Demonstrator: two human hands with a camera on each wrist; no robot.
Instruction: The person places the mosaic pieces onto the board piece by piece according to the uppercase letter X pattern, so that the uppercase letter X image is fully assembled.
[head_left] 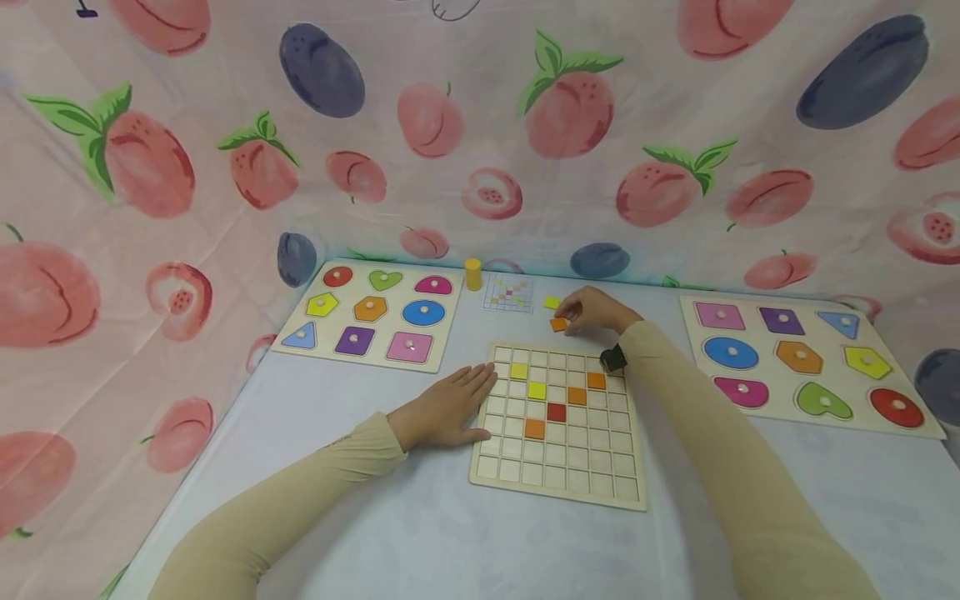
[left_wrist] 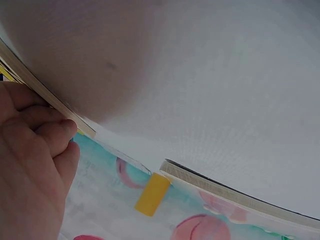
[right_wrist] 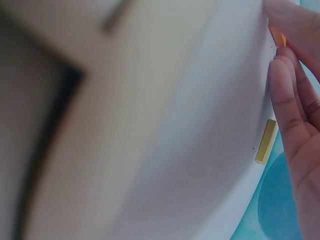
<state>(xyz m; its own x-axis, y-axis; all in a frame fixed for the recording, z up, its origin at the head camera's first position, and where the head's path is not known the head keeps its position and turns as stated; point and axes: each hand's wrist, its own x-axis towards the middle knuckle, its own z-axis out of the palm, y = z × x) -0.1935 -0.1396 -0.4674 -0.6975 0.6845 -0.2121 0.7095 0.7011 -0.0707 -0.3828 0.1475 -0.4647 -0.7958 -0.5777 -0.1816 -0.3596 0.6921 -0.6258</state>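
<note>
A wooden grid board (head_left: 517, 495) lies on the table with yellow, orange and red square tiles in some of its cells. My left hand (head_left: 444, 407) rests against the board's left edge, fingers extended and touching the rim; the left wrist view shows that hand (left_wrist: 37, 145) beside the board's side. Beyond the far edge, my right hand (head_left: 594, 310) pinches an orange square tile (head_left: 558, 325) between thumb and fingers. A yellow tile (head_left: 551, 302) lies just behind it. In the right wrist view, the orange tile (right_wrist: 276, 37) is partly hidden by the fingers.
A shape-puzzle board (head_left: 378, 360) lies at the back left, and another (head_left: 701, 333) at the right. Between them stand a yellow cylinder (head_left: 472, 275) and a printed pattern card (head_left: 508, 293). A fruit-patterned curtain (head_left: 495, 100) hangs behind the table.
</note>
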